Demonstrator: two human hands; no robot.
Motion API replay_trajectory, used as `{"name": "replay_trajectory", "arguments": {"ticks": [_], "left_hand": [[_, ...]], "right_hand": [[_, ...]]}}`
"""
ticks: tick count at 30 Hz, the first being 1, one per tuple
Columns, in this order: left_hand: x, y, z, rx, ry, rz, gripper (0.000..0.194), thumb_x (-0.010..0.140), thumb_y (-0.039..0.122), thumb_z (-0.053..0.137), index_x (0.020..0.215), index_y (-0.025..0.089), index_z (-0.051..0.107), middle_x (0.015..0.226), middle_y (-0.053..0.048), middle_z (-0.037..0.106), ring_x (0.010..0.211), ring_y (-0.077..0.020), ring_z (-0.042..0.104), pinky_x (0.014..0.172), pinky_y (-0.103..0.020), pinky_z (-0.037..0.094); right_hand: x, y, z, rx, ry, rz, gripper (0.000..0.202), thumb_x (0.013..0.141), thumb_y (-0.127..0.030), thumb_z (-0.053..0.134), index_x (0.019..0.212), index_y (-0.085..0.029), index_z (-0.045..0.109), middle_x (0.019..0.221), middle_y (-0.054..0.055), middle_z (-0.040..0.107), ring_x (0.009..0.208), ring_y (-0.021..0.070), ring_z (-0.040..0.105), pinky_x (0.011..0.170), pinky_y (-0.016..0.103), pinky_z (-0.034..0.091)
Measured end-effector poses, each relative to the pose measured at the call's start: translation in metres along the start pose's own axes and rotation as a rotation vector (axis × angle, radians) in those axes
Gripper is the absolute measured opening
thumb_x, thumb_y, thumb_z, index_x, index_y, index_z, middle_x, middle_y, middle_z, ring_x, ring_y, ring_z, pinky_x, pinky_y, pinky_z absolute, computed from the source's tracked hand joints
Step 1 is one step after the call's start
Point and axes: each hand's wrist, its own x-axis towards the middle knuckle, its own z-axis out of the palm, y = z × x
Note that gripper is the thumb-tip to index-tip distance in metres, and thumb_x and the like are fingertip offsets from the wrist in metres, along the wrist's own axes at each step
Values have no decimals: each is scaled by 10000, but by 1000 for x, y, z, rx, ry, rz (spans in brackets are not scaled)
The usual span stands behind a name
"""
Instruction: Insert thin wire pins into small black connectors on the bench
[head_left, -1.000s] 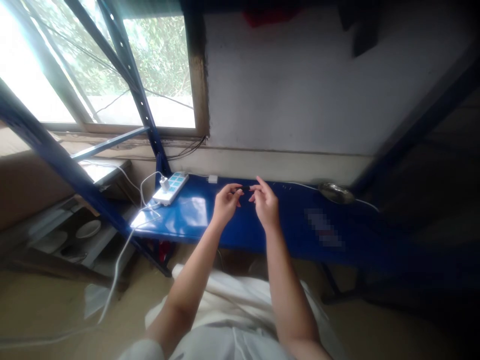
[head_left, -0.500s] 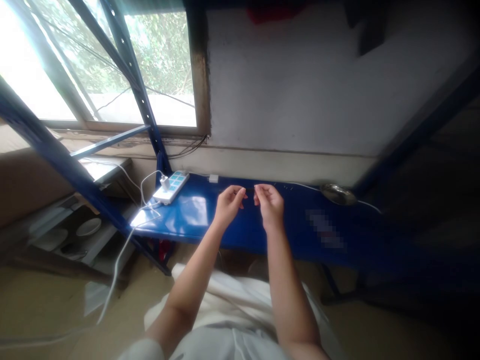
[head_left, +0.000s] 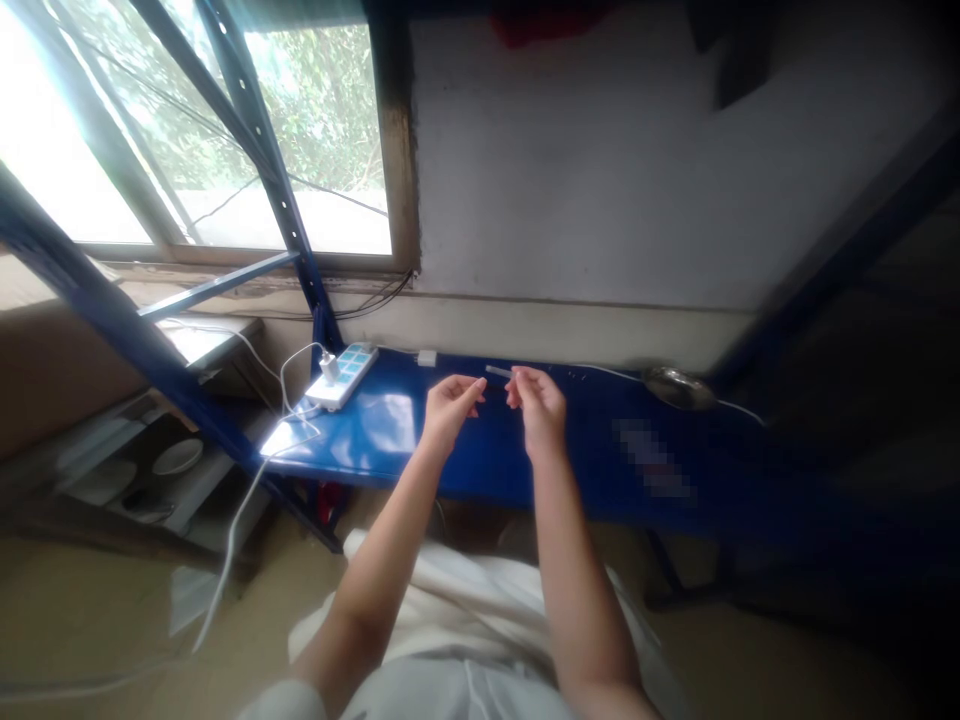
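My right hand (head_left: 541, 408) is closed in a pinch above the blue table (head_left: 480, 455). A short, thin, light grey strip (head_left: 499, 371) juts left from its fingertips; its exact kind is too small to make out. My left hand (head_left: 451, 408) faces it a short gap away, thumb and fingers pressed together. Whatever it may hold is too small to see. Both forearms reach out over the table's front edge.
A white power strip (head_left: 346, 376) with a plugged-in charger lies at the table's left end. Beyond my hands are a small white block (head_left: 427, 358) and tiny bits (head_left: 576, 377). A shiny metal object (head_left: 679, 388) sits at the back right. Blue posts (head_left: 281, 200) frame the table.
My hands have moved slightly apart, the left one shifting a little left and down. The light grey strip now shows at the right fingertips, where a dark thin line spanned the gap before.
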Motion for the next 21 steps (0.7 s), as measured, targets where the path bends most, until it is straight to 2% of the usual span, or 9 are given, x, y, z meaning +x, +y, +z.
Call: {"name": "replay_trajectory", "arguments": {"ticks": [3, 6, 13, 17, 21], "left_hand": [[0, -3, 2, -2, -16, -12, 350, 659, 431, 687, 767, 105, 618, 621, -22, 602, 449, -49, 484, 443, -171, 383], [2, -5, 2, -2, -12, 2, 348, 677, 436, 671, 759, 104, 608, 616, -18, 592, 441, -46, 479, 437, -168, 379], [6, -8, 1, 55, -19, 57, 370, 701, 476, 632, 762, 112, 613, 587, 4, 554, 444, -52, 481, 428, -169, 384], [7, -11, 1, 116, -6, 67, 404, 717, 497, 605, 825, 110, 648, 558, 14, 531, 406, -42, 430, 385, -164, 333], [8, -16, -1, 180, -9, 103, 420, 741, 495, 578, 901, 121, 680, 567, -1, 564, 433, -62, 443, 415, -186, 352]], "right_hand": [[-1, 5, 1, -55, -135, 53, 282, 704, -432, 621, 822, -176, 608, 603, -30, 543, 480, 71, 457, 468, 221, 365], [-2, 8, 1, -91, -213, 90, 311, 686, -454, 642, 817, -173, 613, 583, -35, 525, 482, 71, 444, 468, 219, 363], [-1, 10, -2, -188, -291, 105, 391, 647, -518, 656, 797, -159, 627, 597, -9, 576, 495, 81, 466, 458, 212, 372], [0, 11, -3, -251, -316, 91, 362, 661, -491, 647, 800, -157, 660, 703, 27, 643, 596, 110, 546, 533, 228, 428], [2, 9, -4, -276, -328, 102, 340, 644, -467, 667, 780, -155, 678, 686, 28, 659, 632, 137, 579, 594, 261, 466]]}}
